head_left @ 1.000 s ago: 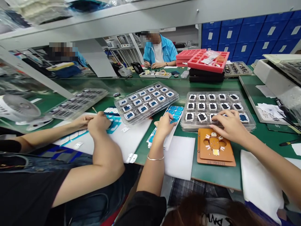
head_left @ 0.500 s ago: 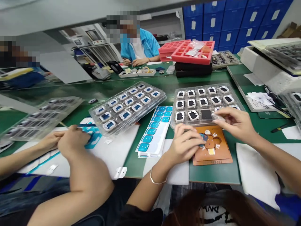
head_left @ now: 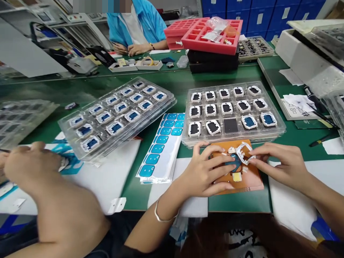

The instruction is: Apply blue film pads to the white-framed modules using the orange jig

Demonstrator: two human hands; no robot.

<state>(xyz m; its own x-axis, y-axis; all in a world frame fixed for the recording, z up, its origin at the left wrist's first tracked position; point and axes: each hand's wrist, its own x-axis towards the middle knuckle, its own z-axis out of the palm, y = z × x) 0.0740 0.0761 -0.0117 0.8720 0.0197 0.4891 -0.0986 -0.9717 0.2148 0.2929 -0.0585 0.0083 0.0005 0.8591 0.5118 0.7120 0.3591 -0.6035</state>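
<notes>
At the orange jig (head_left: pixel 254 182), with left hand (head_left: pixel 205 172) fingers spread, seemingly touching a blue piece (head_left: pixel 236 163): could drag it askew by shifting. Above the jig's right side, with right hand (head_left: pixel 285 161) fingertips clamped on a white frame (head_left: pixel 240 154): might drop it, pinched so narrowly.

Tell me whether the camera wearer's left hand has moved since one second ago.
Yes, rightward: the left hand was at the blue sticker sheets and is now to their right, over the orange plate.
</notes>
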